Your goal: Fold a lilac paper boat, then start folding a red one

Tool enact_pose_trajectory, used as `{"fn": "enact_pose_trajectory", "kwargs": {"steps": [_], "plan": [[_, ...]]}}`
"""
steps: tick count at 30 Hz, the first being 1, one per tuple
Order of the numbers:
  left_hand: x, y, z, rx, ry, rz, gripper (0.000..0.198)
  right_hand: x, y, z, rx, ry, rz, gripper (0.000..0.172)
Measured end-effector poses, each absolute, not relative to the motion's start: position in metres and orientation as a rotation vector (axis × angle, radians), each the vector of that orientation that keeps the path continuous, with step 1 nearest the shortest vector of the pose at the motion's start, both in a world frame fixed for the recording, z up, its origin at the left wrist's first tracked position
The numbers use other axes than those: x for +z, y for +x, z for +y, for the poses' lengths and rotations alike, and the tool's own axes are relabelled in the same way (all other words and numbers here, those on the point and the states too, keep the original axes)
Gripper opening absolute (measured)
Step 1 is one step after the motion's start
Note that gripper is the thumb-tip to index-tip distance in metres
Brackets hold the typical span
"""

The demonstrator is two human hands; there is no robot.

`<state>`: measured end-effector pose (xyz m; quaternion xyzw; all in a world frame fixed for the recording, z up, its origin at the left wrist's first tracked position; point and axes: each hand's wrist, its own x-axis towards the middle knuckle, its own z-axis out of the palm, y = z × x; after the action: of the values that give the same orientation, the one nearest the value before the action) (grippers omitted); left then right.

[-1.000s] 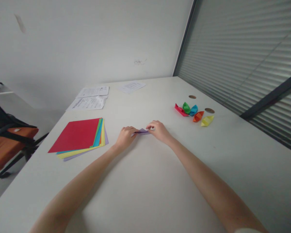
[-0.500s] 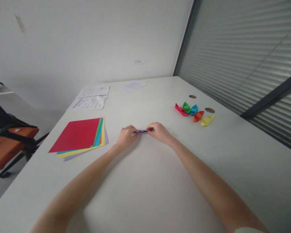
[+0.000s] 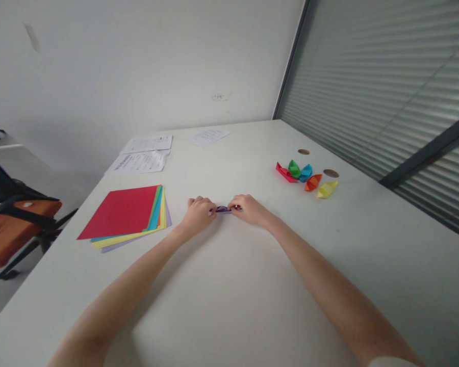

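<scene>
A small folded piece of purple paper (image 3: 223,209) is held between both hands, low over the middle of the table. My left hand (image 3: 199,214) pinches its left end, and my right hand (image 3: 248,209) pinches the right end. Only the narrow stretch between the fingertips shows clearly; the fingers cover the ends. To the right lie several small folded paper boats: pink (image 3: 285,173), green (image 3: 294,169), blue (image 3: 305,173), orange (image 3: 313,182) and yellow (image 3: 327,189).
A fanned stack of coloured sheets, red (image 3: 122,211) on top, lies left of my left hand. Printed papers (image 3: 141,162) rest at the back left, another printed sheet (image 3: 209,136) near the wall. Two round cable holes (image 3: 331,173) sit at the right. An orange chair (image 3: 26,224) stands left.
Both hands have shifted slightly, the fingertips coming a little closer together. The purple paper between them now bulges a bit in the middle.
</scene>
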<state>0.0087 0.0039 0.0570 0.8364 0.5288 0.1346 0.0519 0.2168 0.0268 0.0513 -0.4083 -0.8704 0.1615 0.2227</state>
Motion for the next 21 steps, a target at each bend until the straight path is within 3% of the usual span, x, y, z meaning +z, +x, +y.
{"fn": "enact_pose_trajectory", "kwargs": {"steps": [5,11,21], "plan": [[0.053,0.012,0.004,0.443,2.537,1.610,0.026,0.051,0.213,0.026,0.426,-1.204,-2.327,0.012],[0.046,0.011,0.009,0.440,2.616,1.476,0.023,0.050,0.212,0.027,0.537,-1.322,-2.250,0.002],[0.042,0.006,0.010,0.446,2.739,1.482,0.015,0.051,0.215,0.026,0.525,-1.174,-2.368,0.008]]}}
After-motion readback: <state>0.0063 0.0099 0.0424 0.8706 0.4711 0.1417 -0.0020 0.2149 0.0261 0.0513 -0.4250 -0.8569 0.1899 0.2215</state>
